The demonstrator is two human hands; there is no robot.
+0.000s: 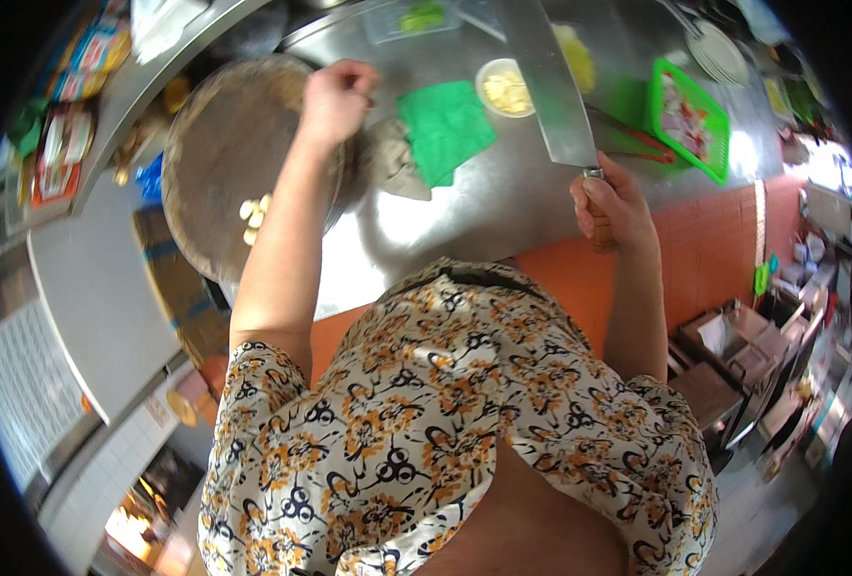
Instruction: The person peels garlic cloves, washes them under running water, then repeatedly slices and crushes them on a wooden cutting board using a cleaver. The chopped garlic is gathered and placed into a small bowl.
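Observation:
My right hand grips the wooden handle of a cleaver, whose broad metal blade points away from me over the steel counter. My left hand is raised over the edge of a round wooden chopping block, its fingers curled and blurred; whether it holds anything cannot be told. Several peeled garlic cloves lie on the block beside my left forearm. Between my hands are a green cloth, a crumpled greyish cloth and a white bowl of pale slices, partly behind the blade.
A green plastic basket with cut red and whitish food stands at the right, beside red-handled tongs. Stacked white plates and a clear container with green pieces are farther back. A raised steel shelf edge curves along the left.

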